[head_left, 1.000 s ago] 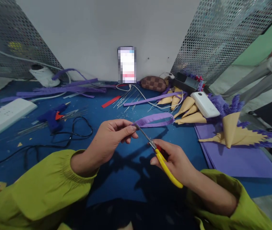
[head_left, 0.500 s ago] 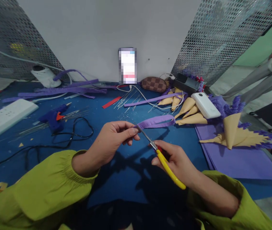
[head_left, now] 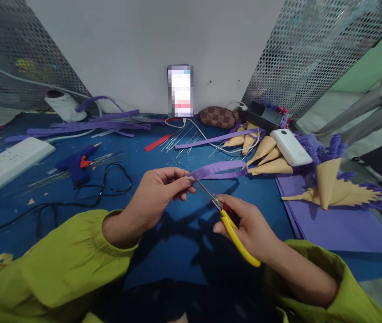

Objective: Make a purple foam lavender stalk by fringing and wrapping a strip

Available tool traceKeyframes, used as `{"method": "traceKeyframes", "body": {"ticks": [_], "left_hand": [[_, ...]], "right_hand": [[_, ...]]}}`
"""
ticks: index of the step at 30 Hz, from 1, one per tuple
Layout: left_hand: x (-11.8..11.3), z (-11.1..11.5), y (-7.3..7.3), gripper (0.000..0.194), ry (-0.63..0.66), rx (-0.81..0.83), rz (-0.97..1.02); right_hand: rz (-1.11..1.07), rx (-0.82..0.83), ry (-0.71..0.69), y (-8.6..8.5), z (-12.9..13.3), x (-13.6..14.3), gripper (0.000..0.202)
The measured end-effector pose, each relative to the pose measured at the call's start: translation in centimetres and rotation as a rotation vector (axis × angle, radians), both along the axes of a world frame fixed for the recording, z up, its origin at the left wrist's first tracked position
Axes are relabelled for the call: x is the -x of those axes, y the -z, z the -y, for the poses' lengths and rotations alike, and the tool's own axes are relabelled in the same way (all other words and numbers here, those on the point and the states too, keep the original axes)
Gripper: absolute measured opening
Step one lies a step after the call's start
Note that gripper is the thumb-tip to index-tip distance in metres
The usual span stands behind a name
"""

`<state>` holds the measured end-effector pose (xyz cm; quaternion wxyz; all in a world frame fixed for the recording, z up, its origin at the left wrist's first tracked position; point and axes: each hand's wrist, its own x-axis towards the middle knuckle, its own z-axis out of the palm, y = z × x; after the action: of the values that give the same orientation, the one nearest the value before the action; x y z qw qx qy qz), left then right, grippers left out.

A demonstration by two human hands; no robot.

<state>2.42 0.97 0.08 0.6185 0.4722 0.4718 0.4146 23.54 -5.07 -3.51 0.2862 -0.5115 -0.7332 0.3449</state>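
My left hand [head_left: 164, 190] pinches the end of a purple strip [head_left: 217, 168] between thumb and fingers. The strip is folded into a long loop that reaches out to the right above the table. In my right hand [head_left: 244, 220] is a pair of scissors [head_left: 236, 237] with yellow on the handle and some red by the fingers. Their slim metal blades point up and left, with the tips at the strip's edge close to my left fingertips. Whether the blades are parted is too fine to make out.
A blue glue gun [head_left: 76, 166] with a black cord and a white power strip [head_left: 14, 166] lie left. Paper-wrapped purple flowers [head_left: 328, 184], a white power bank [head_left: 291, 147] and purple sheets [head_left: 342, 231] are right. A phone [head_left: 180, 91] stands behind loose wires [head_left: 180, 139].
The scissors and both hands have barely moved; the blades still meet the strip at my left fingertips. The whole view has shifted very slightly.
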Motion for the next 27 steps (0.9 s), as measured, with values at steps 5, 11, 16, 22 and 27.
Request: {"method": "traceKeyframes", "body": {"ticks": [5,11,16,22,27], "left_hand": [[-0.06,0.00,0.19,0.015,0.015,0.007,0.006],[-0.04,-0.07,0.06,0.015,0.019,0.022,0.003],[0.01,-0.12,0.07,0.015,0.024,0.015,0.004],[0.09,-0.13,0.17,0.014,0.026,0.020,-0.007],[0.16,-0.09,0.39,0.014,0.047,0.032,-0.017]], "right_hand": [[0.015,-0.026,0.019,-0.14,0.00,0.13,0.046],[0.017,-0.033,0.049,-0.06,0.05,0.08,0.042],[0.031,-0.025,0.065,-0.15,0.06,0.05,0.044],[0.007,-0.033,0.037,-0.02,-0.08,0.07,0.043],[0.001,-0.029,0.021,0.04,-0.10,0.05,0.044]]}}
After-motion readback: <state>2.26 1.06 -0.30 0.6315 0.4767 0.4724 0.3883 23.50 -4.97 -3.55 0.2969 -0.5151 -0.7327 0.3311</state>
